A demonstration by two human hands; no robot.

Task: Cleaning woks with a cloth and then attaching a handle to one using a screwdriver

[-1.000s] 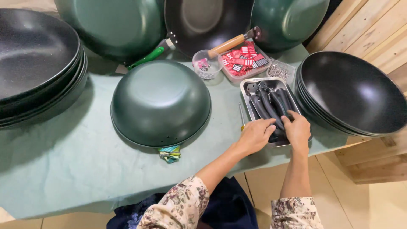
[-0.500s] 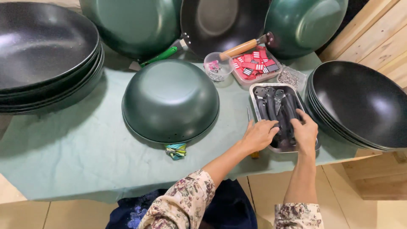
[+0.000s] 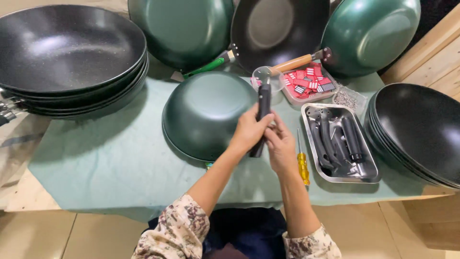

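Both hands' grip [image 3: 266, 134] closes around black handle [image 3: 262, 112].

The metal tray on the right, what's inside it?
The metal tray holds several loose black handles, lying lengthwise and overlapping. Bare tray floor shows at the near end. Anything beneath the handles is covered and cannot be seen.

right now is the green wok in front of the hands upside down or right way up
Upside down: the green wok shows its domed outer bottom, rim down on the cloth.
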